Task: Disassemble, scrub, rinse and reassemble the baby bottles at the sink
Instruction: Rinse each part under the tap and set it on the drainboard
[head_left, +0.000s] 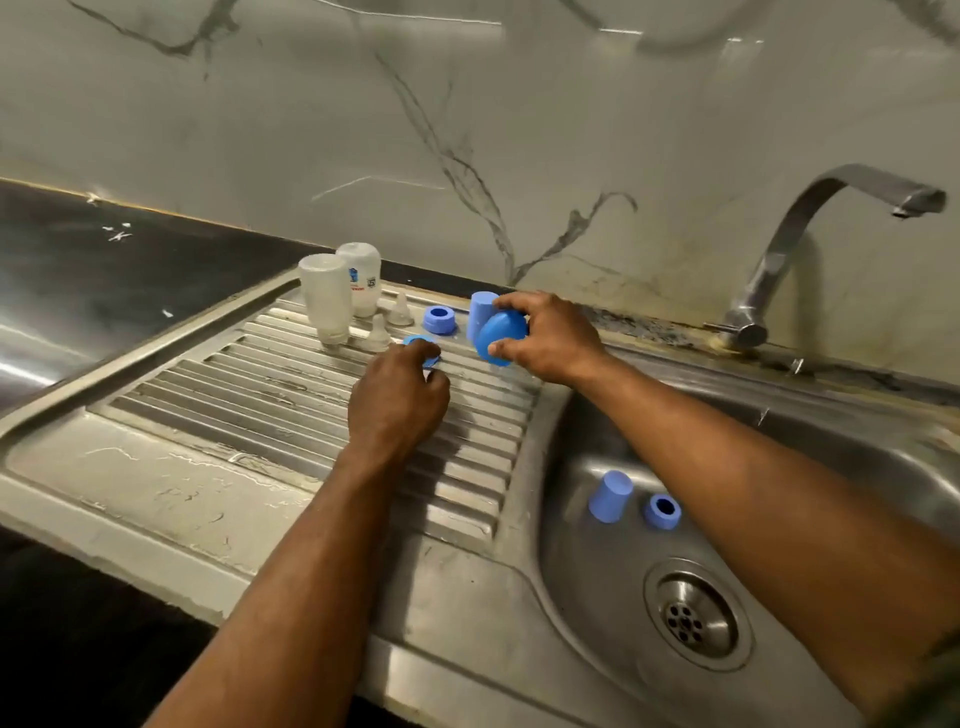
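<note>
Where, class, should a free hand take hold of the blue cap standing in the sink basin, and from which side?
Grip the blue cap round its side wall with thumb and fingers, coming straight down from above. It stands with its closed flat end up, leaning slightly, and tapers upward, so a grip low on the wider part should slip less. The blue ring sits close on its right, so keep the fingers front and back.

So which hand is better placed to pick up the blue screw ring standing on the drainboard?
Probably the left hand. It grips only a small blue part beside the blue screw ring, while the right hand is wrapped around a blue cap.
</note>
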